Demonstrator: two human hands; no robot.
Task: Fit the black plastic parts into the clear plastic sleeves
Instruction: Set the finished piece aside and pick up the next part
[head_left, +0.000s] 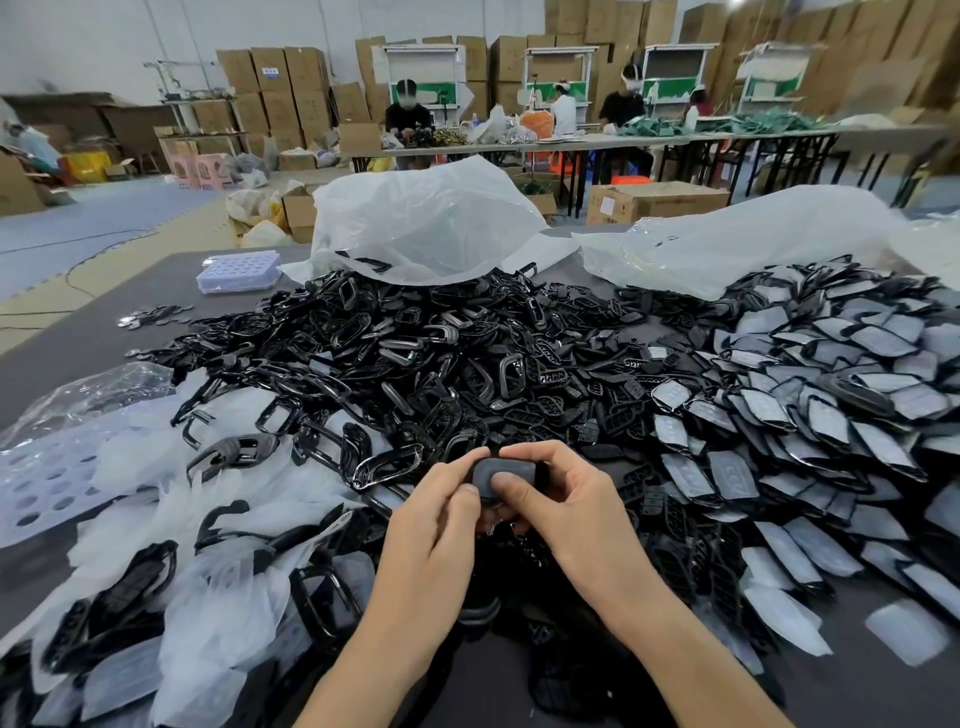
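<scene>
- a person's two hands meet low in the centre of the view, over a dark grey tabletop (78, 338) crowded with parts.
- the left hand (441, 504) and the right hand (566, 504) both grip one small black part (506, 470), held between them just above the tabletop.
- the held part looks dull and greyish, as if a clear sleeve covers it; how far in it sits cannot be told.
- the left hand's fingers curl round the part's left edge, with the thumb on top.
- the right hand's thumb presses on the part's face, and its fingers curl behind.
- just beyond the hands lies a broad heap of loose black parts (415, 364), mostly open frames and slotted pieces, tangled together.
- to the right, a spread of sleeved parts (831, 395) lies overlapping in rough rows.
- to the left, a pile of empty clear sleeves (156, 519) lies with several black frames on and among it.
- at the far left edge lies a pale perforated sheet (41, 483); further back stands a small lilac tray (239, 270) with round holes.
- behind the heap lie two large crumpled plastic bags (426, 223).
- in the background, people (408, 117) sit at long tables in front of stacked cardboard boxes (275, 88).
</scene>
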